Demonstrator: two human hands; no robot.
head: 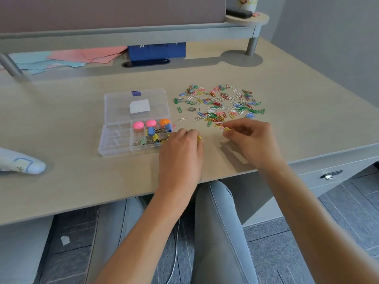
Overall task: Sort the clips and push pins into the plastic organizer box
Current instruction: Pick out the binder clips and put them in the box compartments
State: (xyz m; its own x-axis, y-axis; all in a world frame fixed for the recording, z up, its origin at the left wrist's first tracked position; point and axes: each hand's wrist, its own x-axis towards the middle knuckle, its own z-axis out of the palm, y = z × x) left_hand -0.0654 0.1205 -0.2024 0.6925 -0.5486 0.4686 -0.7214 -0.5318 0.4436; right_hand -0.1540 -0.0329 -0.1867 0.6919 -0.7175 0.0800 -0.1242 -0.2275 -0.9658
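Observation:
A clear plastic organizer box (114, 138) lies open on the desk, its lid (117, 107) folded back. Its right compartments hold two pink and one orange push pin (151, 123) and several coloured binder clips (152, 132). A heap of coloured paper clips (221, 103) is spread to the box's right. My left hand (180, 154) rests beside the box's right edge, fingers closed on a small yellow clip (199, 137). My right hand (252, 140) is at the near edge of the heap, pinching another yellow clip (227, 129).
Pink and blue papers (67, 57) and a blue box (156, 50) lie at the back under a raised shelf (143, 32). A white object (22, 162) sits at the left. The desk's front edge (102, 203) runs just below my wrists.

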